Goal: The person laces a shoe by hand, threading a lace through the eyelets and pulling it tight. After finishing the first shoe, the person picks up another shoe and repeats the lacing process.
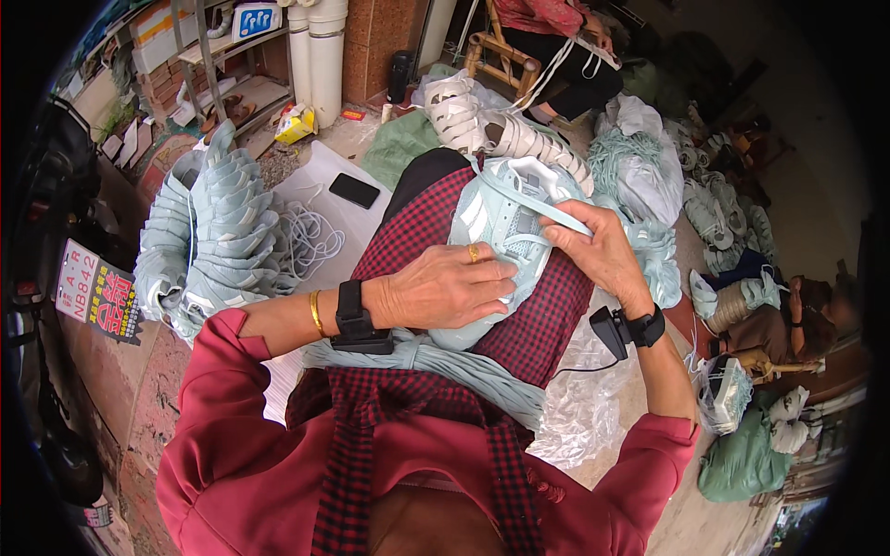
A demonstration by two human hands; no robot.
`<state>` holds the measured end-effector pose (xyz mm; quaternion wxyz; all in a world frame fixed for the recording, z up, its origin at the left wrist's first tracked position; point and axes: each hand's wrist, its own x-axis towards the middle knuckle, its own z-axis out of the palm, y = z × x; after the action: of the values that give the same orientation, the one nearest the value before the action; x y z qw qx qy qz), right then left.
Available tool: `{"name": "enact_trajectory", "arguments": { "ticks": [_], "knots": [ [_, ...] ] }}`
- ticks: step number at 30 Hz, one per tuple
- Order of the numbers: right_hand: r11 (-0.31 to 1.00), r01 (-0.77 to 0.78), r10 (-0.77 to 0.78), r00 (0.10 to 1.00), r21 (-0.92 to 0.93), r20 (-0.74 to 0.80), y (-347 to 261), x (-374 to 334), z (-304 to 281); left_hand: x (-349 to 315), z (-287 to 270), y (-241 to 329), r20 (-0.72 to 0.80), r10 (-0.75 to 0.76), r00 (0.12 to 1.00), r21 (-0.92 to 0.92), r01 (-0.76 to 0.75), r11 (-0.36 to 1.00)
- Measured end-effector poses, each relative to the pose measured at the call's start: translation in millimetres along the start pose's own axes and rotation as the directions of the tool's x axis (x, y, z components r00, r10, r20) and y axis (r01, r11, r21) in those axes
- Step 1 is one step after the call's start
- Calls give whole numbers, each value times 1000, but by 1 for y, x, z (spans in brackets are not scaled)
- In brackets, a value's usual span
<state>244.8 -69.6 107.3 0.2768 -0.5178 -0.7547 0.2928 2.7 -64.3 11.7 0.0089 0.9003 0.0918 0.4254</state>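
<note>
A pale blue shoe upper point(496, 208) with white panels lies across my lap. My left hand point(450, 285), wearing a gold ring, presses on its near part, the fingers together and bent over it. With thumb and fingers, my right hand point(598, 248) pinches a flat pale blue shoelace point(528, 202) that loops over the upper's eyelet area. The fingertips under the upper are hidden. A tied bundle of pale blue laces point(445, 366) rests across my lap, close to my body.
Nested pale blue uppers point(222, 222) stand at left, beside loose white cord point(311, 236) and a black phone point(354, 191). Ahead are white uppers point(538, 148) and another person's hand point(601, 37). Bagged laces point(626, 157) lie at right, near clear plastic point(579, 403).
</note>
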Motion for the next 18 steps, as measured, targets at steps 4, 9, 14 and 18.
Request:
{"name": "enact_trajectory", "arguments": {
  "ticks": [4,9,14,18],
  "knots": [
    [992,57,-59,998,-117,-16,-8,6,10,5,-3,0,67,-10,998,2,9,1000],
    [986,73,-85,994,-150,-75,-5,20,11,3,-7,-10,72,-106,992,-48,110,993],
    [946,191,-241,954,-260,-177,12,20,-1,32,-20,-26,268,-355,896,-106,394,913],
    [961,97,-193,905,-259,-378,26,12,-48,36,-21,-20,320,-372,871,-107,423,900]
  ]
}}
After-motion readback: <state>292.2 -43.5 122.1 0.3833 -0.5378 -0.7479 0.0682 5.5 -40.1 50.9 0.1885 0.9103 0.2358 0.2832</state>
